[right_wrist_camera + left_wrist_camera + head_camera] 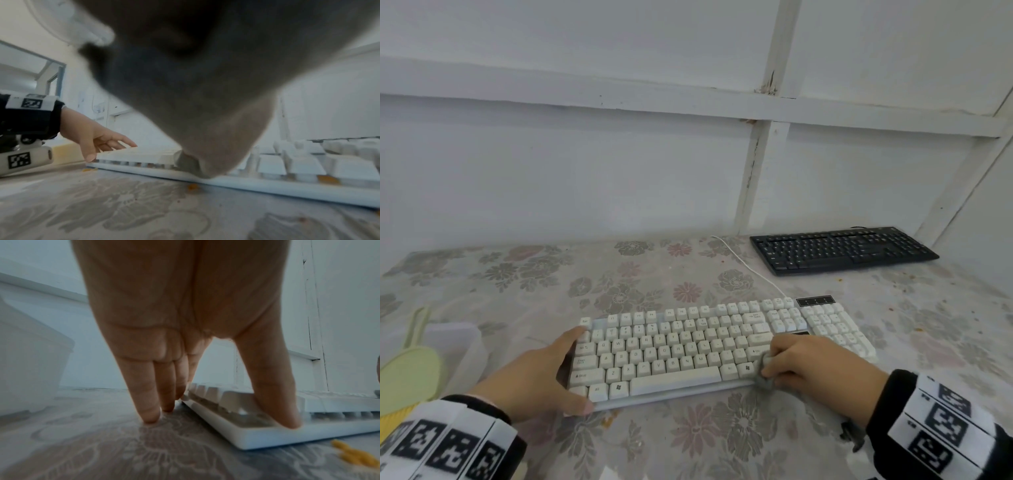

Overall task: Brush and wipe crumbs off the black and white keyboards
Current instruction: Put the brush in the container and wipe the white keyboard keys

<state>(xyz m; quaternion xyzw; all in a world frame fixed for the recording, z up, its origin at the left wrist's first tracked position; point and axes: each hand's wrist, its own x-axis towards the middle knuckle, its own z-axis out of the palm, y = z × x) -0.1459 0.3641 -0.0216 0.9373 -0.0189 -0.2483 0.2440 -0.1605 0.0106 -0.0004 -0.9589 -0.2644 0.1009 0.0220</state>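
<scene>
The white keyboard [688, 346] lies in the middle of the floral tablecloth. My left hand [551, 370] spans its left end with straight fingers. The thumb [277, 402] presses the front left corner, and the fingertips [148, 410] touch the cloth beside the edge. My right hand [801, 363] grips a bunched grey cloth [765, 375] against the lower right keys of the main block. That grey cloth [205, 97] fills most of the right wrist view. Orange crumbs [327, 178] sit between keys, and more crumbs [353, 456] lie by the front edge. The black keyboard [842, 250] lies at the back right.
A pale green handled tool [410, 370] and a translucent plastic box [458, 346] sit at the left. The white cable [750, 270] runs from the white keyboard toward the wall. Small crumbs [919, 330] dot the tablecloth on the right. White panelled walls close the back and right.
</scene>
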